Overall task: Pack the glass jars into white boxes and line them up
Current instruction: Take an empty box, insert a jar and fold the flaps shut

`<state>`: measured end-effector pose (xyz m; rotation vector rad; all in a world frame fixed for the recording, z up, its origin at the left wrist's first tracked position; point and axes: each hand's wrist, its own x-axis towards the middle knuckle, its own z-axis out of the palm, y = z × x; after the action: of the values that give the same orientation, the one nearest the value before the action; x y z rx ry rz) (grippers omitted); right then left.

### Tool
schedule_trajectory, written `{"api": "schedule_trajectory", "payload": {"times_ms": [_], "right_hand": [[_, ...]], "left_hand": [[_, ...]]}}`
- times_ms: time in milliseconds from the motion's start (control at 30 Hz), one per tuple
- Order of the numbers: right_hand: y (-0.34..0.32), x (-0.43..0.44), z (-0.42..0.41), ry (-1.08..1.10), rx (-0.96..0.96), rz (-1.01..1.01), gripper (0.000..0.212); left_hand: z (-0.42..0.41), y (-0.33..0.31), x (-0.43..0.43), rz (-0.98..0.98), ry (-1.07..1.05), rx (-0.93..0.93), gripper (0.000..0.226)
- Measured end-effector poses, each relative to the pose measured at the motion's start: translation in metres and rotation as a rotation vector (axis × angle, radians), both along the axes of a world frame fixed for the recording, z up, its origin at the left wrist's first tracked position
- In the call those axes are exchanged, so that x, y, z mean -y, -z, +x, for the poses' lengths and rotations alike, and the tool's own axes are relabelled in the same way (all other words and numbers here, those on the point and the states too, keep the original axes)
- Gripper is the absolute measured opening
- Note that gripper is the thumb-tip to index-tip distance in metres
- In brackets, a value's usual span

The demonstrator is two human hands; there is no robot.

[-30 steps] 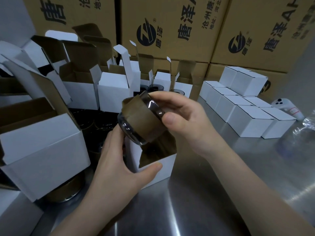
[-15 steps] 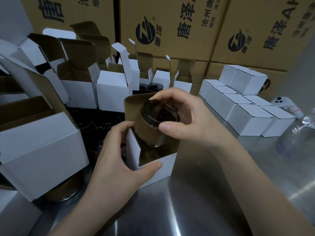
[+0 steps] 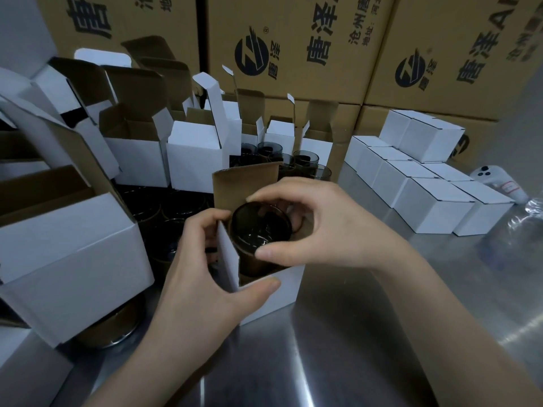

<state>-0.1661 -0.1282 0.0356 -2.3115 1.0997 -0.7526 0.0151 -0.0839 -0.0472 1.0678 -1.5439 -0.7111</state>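
In the middle of the smooth, shiny metal table (image 3: 338,348) stands a small open white box (image 3: 273,298). It is made of corrugated cardboard, white outside and brown inside, and its brown lid flap (image 3: 244,186) stands upright on the far side. The glass jar (image 3: 258,230) is partly inside this box, with its mouth up. It is round, of dark smoky glass with bright reflections on its bottom, and a brown cardboard sleeve is wrapped around its wall.

The right hand (image 3: 329,230) pinches the rim of the jar between the thumb on the near side and the fingers on the far side. The left hand (image 3: 199,277) grips the box: the thumb presses on the near wall and the fingers curl around the left side.

To the left and farther away stand more open white boxes (image 3: 194,160) with raised flaps, and among them more dark jars (image 3: 305,160). To the right, closed white boxes (image 3: 435,207) lie in neat rows touching each other, with two more stacked on top at the far end. Just beside them lies a white plastic controller (image 3: 493,183).

Along the far side stand large brown cartons (image 3: 293,39). They carry in black a round logo with a small ® mark and the big characters 唐泽; smaller lines begin with 沧州 and 地址.
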Motion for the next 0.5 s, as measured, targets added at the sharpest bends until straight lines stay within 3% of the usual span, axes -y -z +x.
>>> {"api": "schedule_trajectory", "payload": {"times_ms": [200,500], "right_hand": [[0.001,-0.002,0.005,0.007,-0.155,-0.068,0.053],[0.001,-0.006,0.011,0.059,-0.125,-0.051,0.047]], "left_hand": [[0.0,0.001,0.001,0.02,-0.018,0.009,0.081],[0.0,0.002,-0.001,0.019,-0.024,0.042,0.084]]}}
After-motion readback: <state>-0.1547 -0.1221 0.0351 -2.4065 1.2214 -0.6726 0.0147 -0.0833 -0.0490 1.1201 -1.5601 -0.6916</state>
